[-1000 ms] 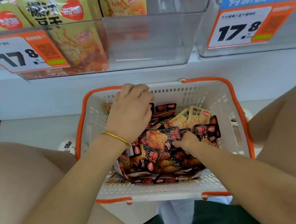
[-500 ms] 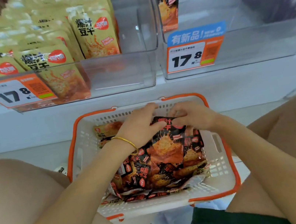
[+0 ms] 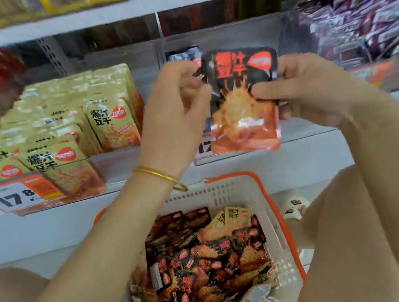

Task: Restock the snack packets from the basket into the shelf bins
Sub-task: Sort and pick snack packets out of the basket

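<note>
Both hands hold black-and-orange snack packets (image 3: 242, 97) upright in front of a clear shelf bin (image 3: 302, 132). My left hand (image 3: 176, 112), with a gold bangle at the wrist, grips the left edge; another packet's dark edge shows behind its fingers. My right hand (image 3: 306, 89) pinches the right edge of the front packet. Below, a white basket with an orange rim (image 3: 272, 207) sits between my knees, filled with several black and a few yellow packets (image 3: 206, 264).
A clear bin to the left holds rows of yellow packets (image 3: 110, 123), with an orange price tag (image 3: 21, 193) on its front. Purple packets (image 3: 360, 18) fill a bin at the right. Another shelf runs above. My bare knees flank the basket.
Both hands rose out of the basket to shelf height, carrying black packets. The view tilted upward toward the shelf.
</note>
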`<state>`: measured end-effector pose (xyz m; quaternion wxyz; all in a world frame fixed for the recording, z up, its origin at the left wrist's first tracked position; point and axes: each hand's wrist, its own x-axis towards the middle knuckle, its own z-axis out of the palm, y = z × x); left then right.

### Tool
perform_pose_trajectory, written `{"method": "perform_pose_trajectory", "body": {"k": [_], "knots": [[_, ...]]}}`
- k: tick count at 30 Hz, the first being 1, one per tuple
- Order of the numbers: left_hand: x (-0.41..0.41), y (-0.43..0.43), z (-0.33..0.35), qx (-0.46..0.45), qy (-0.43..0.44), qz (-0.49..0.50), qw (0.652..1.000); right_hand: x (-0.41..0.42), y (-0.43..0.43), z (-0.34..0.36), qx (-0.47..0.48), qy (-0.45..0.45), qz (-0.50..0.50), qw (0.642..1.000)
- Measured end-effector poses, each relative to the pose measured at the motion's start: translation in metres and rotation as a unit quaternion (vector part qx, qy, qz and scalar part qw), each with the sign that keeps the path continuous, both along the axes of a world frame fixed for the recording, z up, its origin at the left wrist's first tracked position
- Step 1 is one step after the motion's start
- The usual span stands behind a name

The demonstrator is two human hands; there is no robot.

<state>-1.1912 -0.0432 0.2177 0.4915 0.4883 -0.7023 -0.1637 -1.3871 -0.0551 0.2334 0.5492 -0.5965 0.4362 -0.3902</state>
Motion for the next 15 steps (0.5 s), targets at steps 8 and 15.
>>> {"method": "perform_pose_trajectory", "body": {"k": [8, 15], "knots": [[0.016, -0.027, -0.032, -0.047, -0.374, 0.121, 0.918, 0.055, -0.122, -0.004, 0.048, 0.138, -0.080, 0.986], [0.022, -0.035, -0.046, -0.051, -0.384, 0.106, 0.916, 0.086, -0.173, -0.046, 0.127, 0.265, -0.117, 0.949]]}}
